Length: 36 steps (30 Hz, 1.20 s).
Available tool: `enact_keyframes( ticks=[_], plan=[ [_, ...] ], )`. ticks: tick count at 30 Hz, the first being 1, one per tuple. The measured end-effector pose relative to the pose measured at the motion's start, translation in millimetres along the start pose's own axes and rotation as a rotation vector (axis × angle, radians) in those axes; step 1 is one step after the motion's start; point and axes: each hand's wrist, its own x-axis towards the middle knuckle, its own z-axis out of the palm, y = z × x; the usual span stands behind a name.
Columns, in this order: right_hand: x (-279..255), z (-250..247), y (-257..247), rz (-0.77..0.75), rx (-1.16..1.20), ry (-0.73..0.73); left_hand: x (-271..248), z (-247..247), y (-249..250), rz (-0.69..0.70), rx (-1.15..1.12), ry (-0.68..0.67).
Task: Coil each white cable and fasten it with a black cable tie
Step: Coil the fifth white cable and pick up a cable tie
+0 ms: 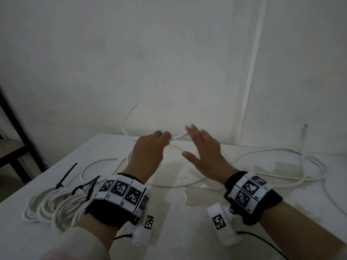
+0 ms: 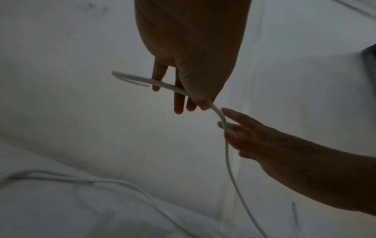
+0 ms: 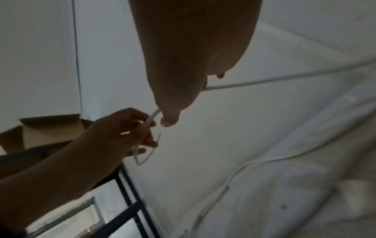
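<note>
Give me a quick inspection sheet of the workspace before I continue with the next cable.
Surface: white table, stained near the middle.
Job's things: coiled cables at the left, tied with a black tie; spare cable tie beside them.
Clutter: nothing seen.
Grippers: left hand pinches the loose cable; right hand open, fingers against that cable.
Cables: loose cable sprawls in loops across the table's right side.
Surroundings: white wall; dark shelf frame at the left.

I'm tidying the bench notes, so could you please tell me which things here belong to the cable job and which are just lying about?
Belongs to the job:
- loose white cable, pinched by the left hand
- right hand, open beside it
- coiled white cables
- black cable ties

Just lying about:
- black metal rack
- cardboard box
</note>
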Motion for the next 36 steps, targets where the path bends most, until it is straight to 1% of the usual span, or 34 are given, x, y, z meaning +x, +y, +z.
enact_keyframes(
  ticks=[2, 4, 7, 9, 11, 13, 17, 19, 22, 25, 27, 28, 30, 32, 34, 36],
  plan=[
    [3.9, -10.2, -14.4, -0.035, 0.053, 0.086, 5.3, -9.7, 12.7, 0.083, -0.009, 0.061],
    [4.1, -23.4, -21.4, -0.075, 0.04, 0.188, 5.7, -17.6, 17.8, 0.113, -0.034, 0.079],
    [-3.6, -42.4, -19.8, -0.181, 0.088, 0.259, -1.5, -28.8, 17.9, 0.07, -0.066, 0.036],
    [-12.5, -56.2, -15.9, -0.215, 0.131, 0.303, -7.9, -32.9, 17.1, 0.041, -0.131, 0.01],
    [-22.1, -72.3, -10.7, -0.208, 0.161, 0.353, -14.8, -34.5, 14.2, -0.008, -0.225, -0.007],
    [-30.3, -88.9, -2.4, -0.164, 0.181, 0.393, -20.5, -36.3, 9.2, -0.061, -0.293, -0.032],
    [-49.4, -119.6, 15.6, -0.097, 0.13, 0.48, -28.7, -44.0, 4.4, -0.137, -0.384, -0.039],
    [-60.3, -133.0, 23.0, -0.056, 0.108, 0.493, -33.0, -48.8, 2.5, -0.169, -0.406, -0.022],
    [-77.3, -150.0, 32.6, 0.063, 0.109, 0.482, -41.2, -57.1, -0.2, -0.22, -0.434, -0.009],
    [-91.4, -152.1, 29.8, 0.154, 0.131, 0.38, -46.7, -65.2, 8.5, -0.239, -0.452, 0.014],
    [-98.6, -145.6, 18.6, 0.129, 0.134, 0.319, -45.6, -70.2, 22.3, -0.248, -0.485, 0.024],
    [-101.9, -141.8, 12.2, 0.1, 0.131, 0.314, -44.1, -72.5, 28.7, -0.249, -0.517, 0.027],
    [-106.4, -136.5, 1.4, 0.054, 0.129, 0.339, -41.9, -79.8, 38.1, -0.258, -0.597, 0.025],
    [-109.0, -136.2, -6.1, 0.048, 0.16, 0.369, -41.1, -88.2, 44.1, -0.287, -0.702, 0.047],
    [-109.9, -137.9, -7.5, 0.062, 0.179, 0.371, -39.9, -95.8, 48.7, -0.354, -0.837, 0.099],
    [-111.2, -138.6, -4.7, 0.085, 0.174, 0.346, -39.2, -100.9, 52.3, -0.443, -0.946, 0.105]
  ],
)
